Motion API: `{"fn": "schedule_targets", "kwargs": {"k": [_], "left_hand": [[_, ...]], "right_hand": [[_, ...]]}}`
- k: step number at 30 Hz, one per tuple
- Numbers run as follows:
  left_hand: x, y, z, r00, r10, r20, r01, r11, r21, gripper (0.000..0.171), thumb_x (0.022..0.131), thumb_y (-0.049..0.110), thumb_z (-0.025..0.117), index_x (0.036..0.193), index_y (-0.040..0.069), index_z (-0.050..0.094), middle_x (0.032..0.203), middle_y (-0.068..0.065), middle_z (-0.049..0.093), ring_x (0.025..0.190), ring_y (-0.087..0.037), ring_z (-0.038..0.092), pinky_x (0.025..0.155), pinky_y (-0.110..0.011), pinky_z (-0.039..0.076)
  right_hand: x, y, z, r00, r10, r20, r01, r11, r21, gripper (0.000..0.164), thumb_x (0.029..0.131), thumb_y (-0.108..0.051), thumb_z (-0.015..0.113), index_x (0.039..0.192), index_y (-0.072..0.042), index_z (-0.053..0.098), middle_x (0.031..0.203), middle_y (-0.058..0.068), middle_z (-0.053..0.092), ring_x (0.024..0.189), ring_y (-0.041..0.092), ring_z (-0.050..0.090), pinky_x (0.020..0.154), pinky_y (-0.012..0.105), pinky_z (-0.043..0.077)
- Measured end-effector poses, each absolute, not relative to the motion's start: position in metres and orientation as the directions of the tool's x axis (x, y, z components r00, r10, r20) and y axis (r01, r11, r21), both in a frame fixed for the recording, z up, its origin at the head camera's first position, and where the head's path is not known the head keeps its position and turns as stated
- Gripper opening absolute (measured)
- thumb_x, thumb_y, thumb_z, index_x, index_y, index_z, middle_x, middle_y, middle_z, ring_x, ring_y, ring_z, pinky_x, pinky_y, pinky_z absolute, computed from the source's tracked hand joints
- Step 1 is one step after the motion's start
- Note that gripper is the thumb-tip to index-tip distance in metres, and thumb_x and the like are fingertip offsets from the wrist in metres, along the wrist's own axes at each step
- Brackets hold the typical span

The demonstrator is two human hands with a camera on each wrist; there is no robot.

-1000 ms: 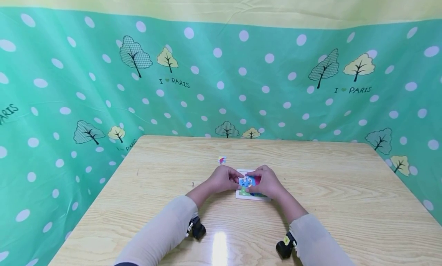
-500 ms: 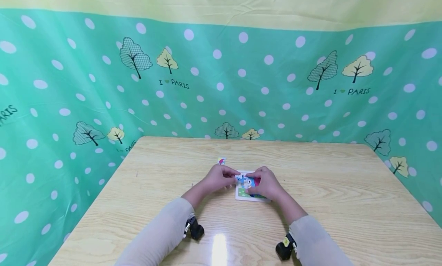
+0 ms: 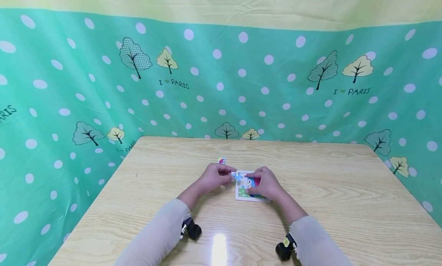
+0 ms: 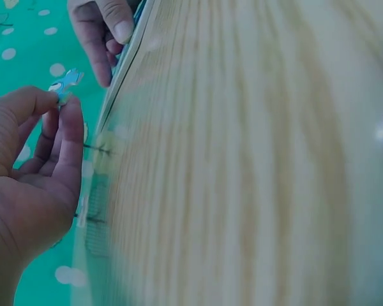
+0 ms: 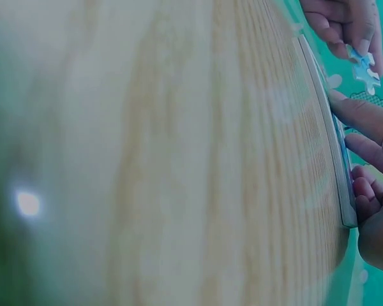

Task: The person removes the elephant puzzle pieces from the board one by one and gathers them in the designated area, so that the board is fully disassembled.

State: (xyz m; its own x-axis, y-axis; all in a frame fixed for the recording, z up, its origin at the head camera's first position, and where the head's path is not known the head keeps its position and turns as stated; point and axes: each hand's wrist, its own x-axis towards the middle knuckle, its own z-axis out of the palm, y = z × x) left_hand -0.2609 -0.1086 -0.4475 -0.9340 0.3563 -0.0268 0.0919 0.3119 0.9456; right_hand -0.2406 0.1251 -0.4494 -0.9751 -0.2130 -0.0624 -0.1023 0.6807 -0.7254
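Note:
A light-blue and white jigsaw puzzle piece (image 3: pixel 237 176) is pinched between the thumb and fingers of my left hand (image 3: pixel 212 178), over the left edge of a white-framed puzzle board (image 3: pixel 236 194). The left wrist view shows the raised piece (image 4: pixel 68 81) at the fingertips. On the board, my right hand (image 3: pixel 267 184) rests with thumb and index finger spread, touching the picture and covering its right part. A blue character and green ground show beside those fingers. From the right wrist view, the board's edge (image 5: pixel 332 134) lies under the right fingers.
Another small puzzle piece (image 3: pixel 221 160), with red and yellow on it, lies on the wooden table (image 3: pixel 328 181) just beyond my left hand. A green dotted curtain (image 3: pixel 221 86) hangs behind the table.
My left hand has moved left, lifting the puzzle piece from the middle of the board to its left edge. The right hand stays in place on the board.

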Motion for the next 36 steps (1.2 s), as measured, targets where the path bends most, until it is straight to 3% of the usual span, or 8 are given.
{"fn": "schedule_targets", "kwargs": {"k": [10, 21, 32, 36], "left_hand": [[-0.255, -0.118, -0.442, -0.944, 0.33, -0.018, 0.086, 0.299, 0.95, 0.028, 0.092, 0.002, 0.075, 0.12, 0.001, 0.075, 0.099, -0.005, 0.07, 0.089, -0.015, 0.065, 0.081, -0.028, 0.058], [-0.254, -0.132, -0.44, -0.968, 0.246, -0.054, 0.015, 0.268, 0.963, 0.031, 0.089, 0.0, 0.076, 0.12, 0.004, 0.075, 0.099, -0.006, 0.071, 0.086, -0.016, 0.066, 0.077, -0.03, 0.06], [-0.254, -0.143, -0.436, -0.976, 0.214, -0.027, 0.018, 0.202, 0.979, 0.029, 0.092, -0.004, 0.072, 0.121, -0.005, 0.07, 0.102, -0.013, 0.073, 0.085, -0.018, 0.071, 0.081, -0.034, 0.062], [-0.257, -0.148, -0.436, -0.98, 0.197, -0.028, 0.01, 0.188, 0.982, 0.028, 0.093, -0.005, 0.072, 0.12, -0.006, 0.07, 0.104, -0.015, 0.074, 0.086, -0.024, 0.073, 0.081, -0.034, 0.061]], "right_hand": [[-0.239, 0.125, -0.449, -0.977, -0.205, -0.064, -0.096, 0.683, -0.724, 0.058, 0.078, -0.017, 0.093, 0.132, -0.008, 0.072, 0.128, 0.014, 0.053, 0.116, 0.034, 0.05, 0.103, 0.051, 0.046], [-0.239, 0.125, -0.449, -0.978, -0.197, -0.068, -0.086, 0.681, -0.727, 0.059, 0.077, -0.016, 0.094, 0.131, -0.008, 0.072, 0.129, 0.015, 0.053, 0.117, 0.035, 0.05, 0.104, 0.05, 0.047], [-0.238, 0.126, -0.449, -0.974, -0.22, -0.047, -0.117, 0.673, -0.731, 0.058, 0.076, -0.017, 0.094, 0.129, -0.007, 0.073, 0.126, 0.013, 0.054, 0.114, 0.033, 0.05, 0.099, 0.049, 0.047], [-0.238, 0.126, -0.448, -0.973, -0.224, -0.045, -0.121, 0.673, -0.73, 0.059, 0.076, -0.018, 0.095, 0.13, -0.007, 0.073, 0.126, 0.013, 0.054, 0.114, 0.033, 0.05, 0.1, 0.049, 0.047]]}}
